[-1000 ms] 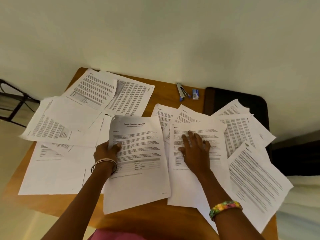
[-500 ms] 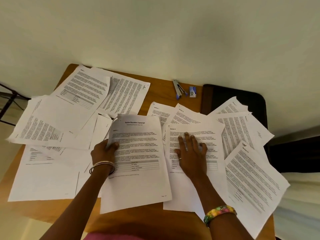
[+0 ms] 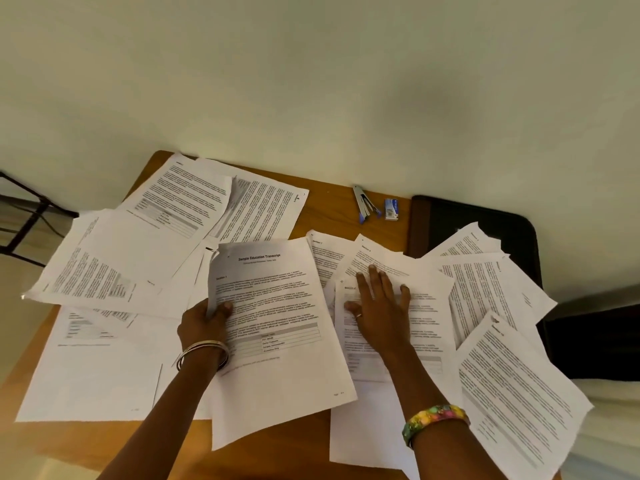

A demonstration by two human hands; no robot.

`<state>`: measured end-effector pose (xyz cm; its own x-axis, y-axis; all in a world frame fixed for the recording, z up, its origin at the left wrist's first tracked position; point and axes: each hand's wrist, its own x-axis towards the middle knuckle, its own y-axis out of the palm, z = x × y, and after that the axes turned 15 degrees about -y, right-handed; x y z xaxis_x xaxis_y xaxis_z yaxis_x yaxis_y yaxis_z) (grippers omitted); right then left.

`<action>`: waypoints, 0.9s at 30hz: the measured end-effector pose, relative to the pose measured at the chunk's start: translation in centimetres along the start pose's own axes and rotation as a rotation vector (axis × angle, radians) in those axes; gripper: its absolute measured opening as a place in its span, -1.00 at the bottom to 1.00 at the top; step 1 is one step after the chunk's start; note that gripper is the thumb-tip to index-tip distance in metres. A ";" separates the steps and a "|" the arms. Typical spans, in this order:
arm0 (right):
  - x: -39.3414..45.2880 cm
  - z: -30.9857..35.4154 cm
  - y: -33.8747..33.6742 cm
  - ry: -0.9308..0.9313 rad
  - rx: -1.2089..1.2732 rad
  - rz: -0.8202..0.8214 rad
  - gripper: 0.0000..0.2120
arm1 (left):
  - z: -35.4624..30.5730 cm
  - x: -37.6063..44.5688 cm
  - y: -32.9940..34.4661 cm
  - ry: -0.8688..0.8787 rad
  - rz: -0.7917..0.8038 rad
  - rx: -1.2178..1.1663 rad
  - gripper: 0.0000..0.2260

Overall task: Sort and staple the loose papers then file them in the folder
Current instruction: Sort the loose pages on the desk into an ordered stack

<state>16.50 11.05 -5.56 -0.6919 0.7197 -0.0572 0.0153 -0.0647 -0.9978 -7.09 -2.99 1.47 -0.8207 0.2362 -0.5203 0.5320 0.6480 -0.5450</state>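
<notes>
Loose printed papers cover a wooden table (image 3: 343, 206). My left hand (image 3: 204, 323) grips the left edge of the title page (image 3: 277, 334) headed "Sample Education Transcript", thumb on top, and the sheet's left side lifts slightly. My right hand (image 3: 379, 303) lies flat with fingers spread on a section page (image 3: 426, 327) to the right of it. Near the table's far edge lies a blue and silver stapler (image 3: 365, 204), with a small staple box (image 3: 391, 209) just to its right. A black folder (image 3: 485, 223) sits at the far right, partly under papers.
More sheets spread at the left (image 3: 104, 268), the far left (image 3: 194, 199) and the right (image 3: 519, 403), some hanging over the table's edges. A pale wall rises behind the table. A black metal frame (image 3: 20, 216) stands to the left.
My left hand has closed on the title page's edge and raised it a little. My right hand has slid slightly farther up its page. The view shifted a bit.
</notes>
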 end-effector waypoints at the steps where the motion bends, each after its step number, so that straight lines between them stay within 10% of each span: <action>1: -0.3 -0.1 0.1 -0.007 0.002 -0.016 -0.40 | 0.1 0.2 -0.2 -0.006 -0.017 0.001 -0.81; 27: -1.8 -1.4 0.5 0.083 -0.039 -0.147 -0.65 | 0.0 0.1 0.6 0.027 0.043 -0.006 -0.82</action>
<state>18.75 10.67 -6.00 -0.6267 0.7742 0.0887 -0.0526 0.0716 -0.9960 -6.85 -2.58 1.09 -0.8022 0.2835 -0.5254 0.5660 0.6411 -0.5182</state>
